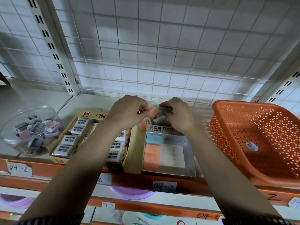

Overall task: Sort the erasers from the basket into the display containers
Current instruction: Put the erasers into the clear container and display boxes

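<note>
Back wall: white wire grid (162, 54), 12 o'clock, patchy shadows.
Upright: slotted post (53, 51), 10 o'clock.
Shelf: orange front edge (133, 179), 6 o'clock.

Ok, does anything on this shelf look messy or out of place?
Mildly. The wrapped 2B erasers in the yellow box lie at mixed angles, not in neat rows. The grey box and orange basket look undamaged, and nothing has visibly spilled.

So on the shelf (84, 103), taking the tray (190, 153) as the middle: carton (90, 115) of packed erasers (69, 140) just beside it at 9 o'clock, bowl (9, 125) further out at 9, basket (227, 135) at 3, wire grid (162, 54) behind at 12. The left hand (128, 111) and right hand (178, 116) hold loose erasers (159, 119) over the tray's 12 o'clock edge.
</note>
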### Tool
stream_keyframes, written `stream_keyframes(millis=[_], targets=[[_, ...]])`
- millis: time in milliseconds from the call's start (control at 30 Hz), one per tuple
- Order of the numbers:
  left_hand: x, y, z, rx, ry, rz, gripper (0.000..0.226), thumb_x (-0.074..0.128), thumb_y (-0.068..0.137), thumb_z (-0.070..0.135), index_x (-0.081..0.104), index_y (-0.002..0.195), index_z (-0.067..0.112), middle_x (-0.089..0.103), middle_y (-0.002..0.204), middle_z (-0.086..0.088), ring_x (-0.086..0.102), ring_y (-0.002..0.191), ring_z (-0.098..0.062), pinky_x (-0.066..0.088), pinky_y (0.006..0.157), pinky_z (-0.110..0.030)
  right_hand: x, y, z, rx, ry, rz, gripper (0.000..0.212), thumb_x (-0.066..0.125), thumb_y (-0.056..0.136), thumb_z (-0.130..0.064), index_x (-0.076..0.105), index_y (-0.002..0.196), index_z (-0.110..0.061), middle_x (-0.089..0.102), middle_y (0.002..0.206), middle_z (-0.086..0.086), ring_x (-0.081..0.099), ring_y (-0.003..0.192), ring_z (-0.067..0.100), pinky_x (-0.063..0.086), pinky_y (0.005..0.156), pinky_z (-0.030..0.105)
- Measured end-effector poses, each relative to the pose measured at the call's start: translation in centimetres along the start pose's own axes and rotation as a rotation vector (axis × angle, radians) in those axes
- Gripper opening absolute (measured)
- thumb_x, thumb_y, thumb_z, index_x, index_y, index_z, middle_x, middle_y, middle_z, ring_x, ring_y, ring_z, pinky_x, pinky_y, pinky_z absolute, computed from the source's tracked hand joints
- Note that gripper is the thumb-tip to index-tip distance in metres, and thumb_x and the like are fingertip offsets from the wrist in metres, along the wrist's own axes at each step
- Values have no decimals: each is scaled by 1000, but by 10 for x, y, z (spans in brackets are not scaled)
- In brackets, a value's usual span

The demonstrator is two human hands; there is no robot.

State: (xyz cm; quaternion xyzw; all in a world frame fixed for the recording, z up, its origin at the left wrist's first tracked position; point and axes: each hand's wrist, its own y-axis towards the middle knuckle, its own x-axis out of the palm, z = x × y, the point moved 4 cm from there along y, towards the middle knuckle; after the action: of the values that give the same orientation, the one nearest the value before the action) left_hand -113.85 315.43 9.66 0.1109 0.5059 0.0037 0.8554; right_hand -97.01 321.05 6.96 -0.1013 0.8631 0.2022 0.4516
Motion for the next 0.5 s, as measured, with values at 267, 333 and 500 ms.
stream_keyframes(millis=[267,333,500], targets=[[41,43,21,30,168,-227,14,67,88,32,67,90,18,64,87,-1,61,86,-22,46,69,-30,-21,-59,27,200,570,146,21,68,86,0,68,103,-11,72,99,3,70,87,9,57,74,23],[47,46,23,34,182,-253,21,68,87,34,69,96,15,63,84,-1,61,83,-22,45,67,-29,-22,-70,27,223,706,138,29,67,84,7,66,102,-16,73,98,2,70,89,14,59,75,30],[50,47,26,23,178,-235,18,69,86,27,66,100,16,64,93,-2,58,87,-21,43,70,-30,-21,-88,29,234,850,99,40,67,78,16,66,110,-9,73,103,6,68,97,14,56,83,29]])
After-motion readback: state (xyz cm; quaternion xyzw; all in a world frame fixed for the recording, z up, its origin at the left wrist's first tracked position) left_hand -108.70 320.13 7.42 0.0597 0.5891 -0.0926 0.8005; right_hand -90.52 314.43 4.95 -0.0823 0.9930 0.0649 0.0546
